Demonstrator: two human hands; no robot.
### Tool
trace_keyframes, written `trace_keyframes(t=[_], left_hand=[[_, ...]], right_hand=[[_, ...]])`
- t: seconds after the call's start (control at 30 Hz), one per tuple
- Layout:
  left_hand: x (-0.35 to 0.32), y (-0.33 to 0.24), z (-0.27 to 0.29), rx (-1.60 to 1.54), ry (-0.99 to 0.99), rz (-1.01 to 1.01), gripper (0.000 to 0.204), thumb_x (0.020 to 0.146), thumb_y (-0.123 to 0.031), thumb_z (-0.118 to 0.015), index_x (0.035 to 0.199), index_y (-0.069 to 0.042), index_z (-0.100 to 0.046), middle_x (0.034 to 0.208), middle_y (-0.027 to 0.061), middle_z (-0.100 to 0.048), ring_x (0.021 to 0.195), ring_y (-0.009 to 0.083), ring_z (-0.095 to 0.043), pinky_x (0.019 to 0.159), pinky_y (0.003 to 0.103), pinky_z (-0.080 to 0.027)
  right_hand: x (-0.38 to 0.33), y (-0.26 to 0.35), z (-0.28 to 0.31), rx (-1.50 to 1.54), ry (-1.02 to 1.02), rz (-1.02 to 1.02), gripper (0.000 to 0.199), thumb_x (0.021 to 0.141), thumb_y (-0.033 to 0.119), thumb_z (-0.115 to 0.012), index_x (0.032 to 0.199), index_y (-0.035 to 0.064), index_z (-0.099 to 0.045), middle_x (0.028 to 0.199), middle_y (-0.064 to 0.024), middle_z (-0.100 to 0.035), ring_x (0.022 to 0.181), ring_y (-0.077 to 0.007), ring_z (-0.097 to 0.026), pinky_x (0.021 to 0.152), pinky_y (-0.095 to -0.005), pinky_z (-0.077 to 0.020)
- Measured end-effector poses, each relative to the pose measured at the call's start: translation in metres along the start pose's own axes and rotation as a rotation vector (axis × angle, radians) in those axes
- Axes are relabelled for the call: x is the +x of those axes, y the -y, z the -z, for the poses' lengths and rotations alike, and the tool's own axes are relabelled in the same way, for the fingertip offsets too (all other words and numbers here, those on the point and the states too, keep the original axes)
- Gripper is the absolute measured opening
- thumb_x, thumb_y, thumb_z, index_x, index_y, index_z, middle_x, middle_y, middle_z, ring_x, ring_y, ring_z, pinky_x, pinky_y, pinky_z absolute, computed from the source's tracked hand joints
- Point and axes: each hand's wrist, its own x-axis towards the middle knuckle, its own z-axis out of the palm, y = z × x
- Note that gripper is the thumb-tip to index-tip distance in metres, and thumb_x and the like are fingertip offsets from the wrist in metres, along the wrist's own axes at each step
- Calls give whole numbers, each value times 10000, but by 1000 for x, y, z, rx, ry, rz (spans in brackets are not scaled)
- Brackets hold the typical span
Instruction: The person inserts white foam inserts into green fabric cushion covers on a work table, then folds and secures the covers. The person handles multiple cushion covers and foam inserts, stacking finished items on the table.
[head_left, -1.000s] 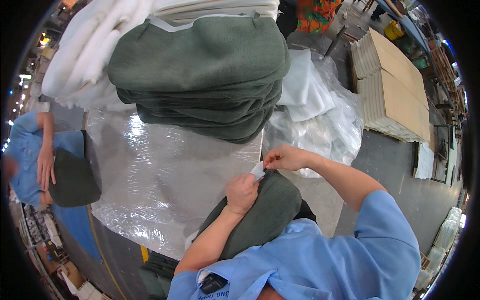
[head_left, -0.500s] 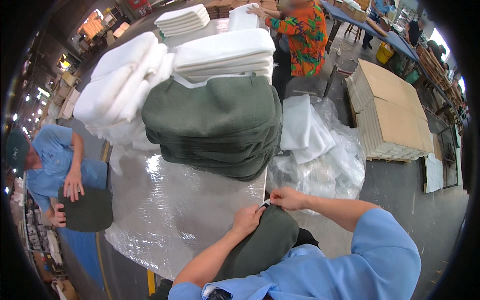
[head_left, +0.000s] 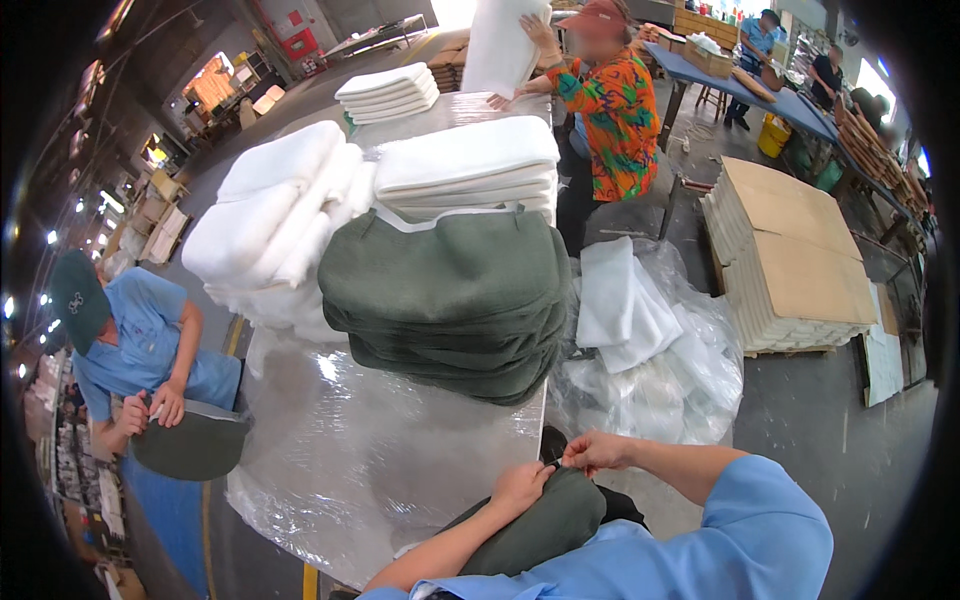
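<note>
A dark green cushion cover [head_left: 555,525] lies across my lap, beside the table's near right edge. My left hand [head_left: 524,486] is closed on the cover's far edge, with the fingers bent over it. Just to the right, my right hand [head_left: 594,452] pinches at the same corner. A small dark and white bit shows between the two hands, too small to name. Farther up the table sits a pile of dark green cushion covers [head_left: 440,270], their fabric sagging over one another. My hands are apart from this pile.
The table [head_left: 420,440] is wrapped in clear plastic. White padding stacks [head_left: 465,160] stand behind the green pile. Plastic-wrapped white padding [head_left: 640,320] lies right of the table, near stacked cardboard [head_left: 795,250]. A co-worker at left handles a green cover [head_left: 190,445]; another lifts white padding [head_left: 500,45].
The view has tilted, so everything sits lower. My hands stay at the cover's corner. The left co-worker's green cover now shows a pale upper edge; the far co-worker's white padding stands more upright.
</note>
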Motion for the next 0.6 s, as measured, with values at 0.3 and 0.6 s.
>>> trace_keyframes(t=[0.3,0.6], left_hand=[[-22,-17,15,47,3,79,443,1062,-448,-567,921,-58,-722,852,231,-710,840,463,-689,724,559,-512],[-41,-26,15,120,-23,174,463,1060,-483,-549,958,-72,-738,880,206,-737,858,458,-706,746,584,-526]], right_hand=[[4,-5,-26,-136,-144,112,156,1065,212,-662,1006,71,-634,834,6,-602,713,-109,-592,643,-302,-550],[9,-13,-40,-65,-153,148,152,1071,234,-661,1009,96,-643,859,30,-601,763,-82,-547,641,-268,-468]])
